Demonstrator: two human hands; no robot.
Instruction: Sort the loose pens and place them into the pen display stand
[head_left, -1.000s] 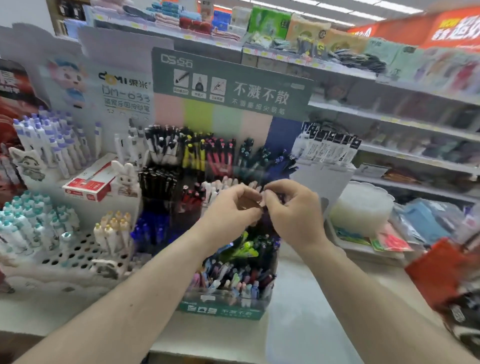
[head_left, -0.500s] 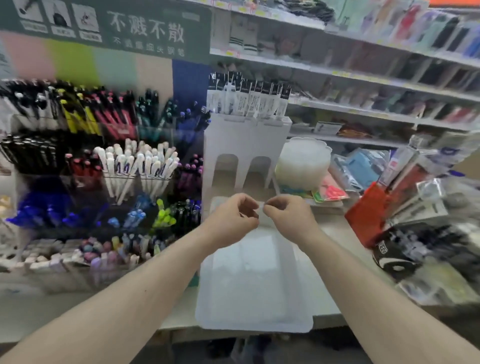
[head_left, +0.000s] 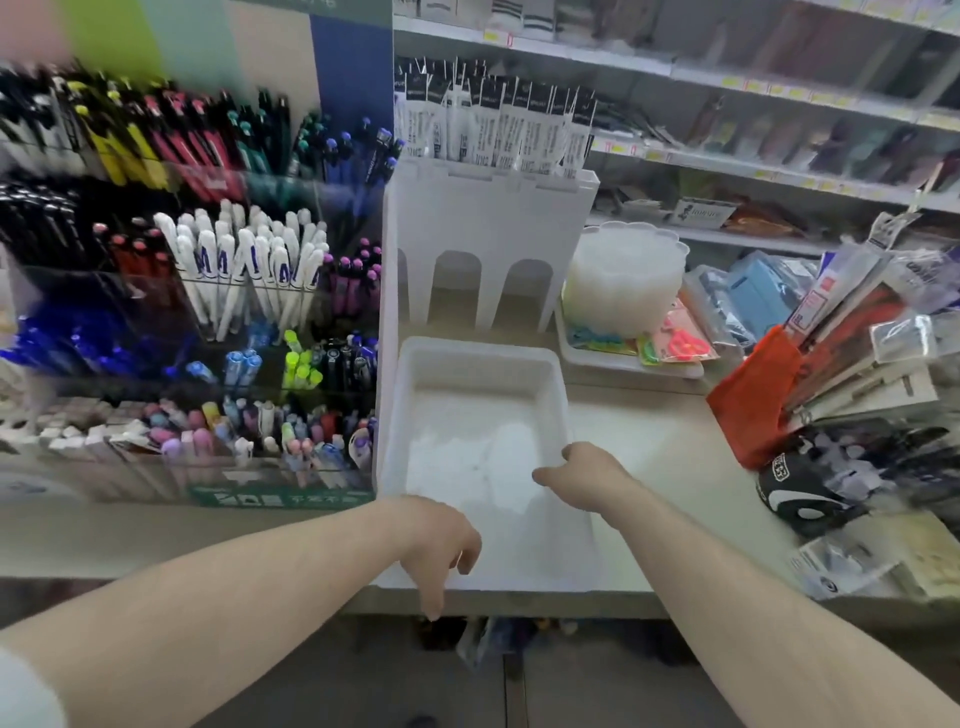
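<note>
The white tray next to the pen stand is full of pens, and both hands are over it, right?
Not quite. The head view shows the white tray holds no pens. It does sit next to the pen stand, with the left hand and right hand over it.

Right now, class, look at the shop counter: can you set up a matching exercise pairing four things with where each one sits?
Things:
1. white tray
2. pen display stand
3. red bag
4. round clear tub

Places:
A. far right of the counter
B. left of the tray
C. under the right hand
D. behind the tray, to its right

Pairs: 1-C, 2-B, 3-A, 4-D
</note>
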